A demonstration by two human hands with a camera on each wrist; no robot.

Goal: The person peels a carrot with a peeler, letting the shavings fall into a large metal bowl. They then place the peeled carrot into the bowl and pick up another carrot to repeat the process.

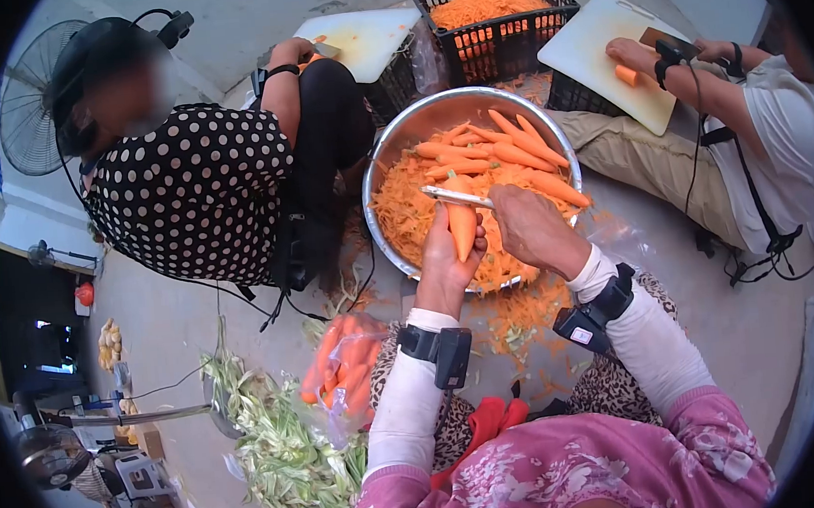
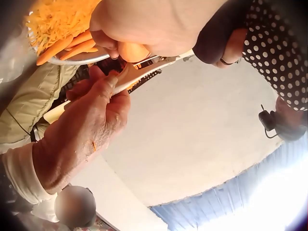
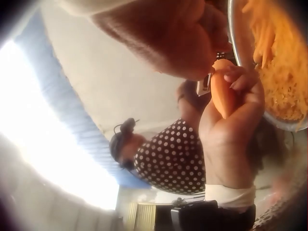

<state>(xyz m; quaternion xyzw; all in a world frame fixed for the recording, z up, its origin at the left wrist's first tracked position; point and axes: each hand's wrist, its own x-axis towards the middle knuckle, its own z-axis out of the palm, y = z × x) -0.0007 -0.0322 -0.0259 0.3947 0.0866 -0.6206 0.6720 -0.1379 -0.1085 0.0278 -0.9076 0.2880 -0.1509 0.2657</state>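
Note:
Over the near side of a metal bowl point(image 1: 563, 139), the left hand point(image 1: 446, 265) grips an orange carrot point(image 1: 462, 227), tapered end toward the body. The right hand point(image 1: 536, 229) holds a pale-handled peeler point(image 1: 458, 197) whose head lies across the carrot's far end. In the left wrist view the right hand point(image 2: 84, 125) is curled round the peeler's handle point(image 2: 139, 73), beside the carrot point(image 2: 134, 52). The right wrist view shows the left hand's point(image 3: 231, 130) fingers round the carrot point(image 3: 223, 91). Grated carrot point(image 1: 399, 203) and several whole carrots point(image 1: 523, 156) fill the bowl.
Two people sit at left and right with cutting boards point(image 1: 359, 45) point(image 1: 601, 52). A black crate point(image 1: 505, 35) of grated carrot stands behind the bowl. Bagged carrots point(image 1: 344, 362) and a pile of green husks point(image 1: 289, 451) lie on the floor at the near left.

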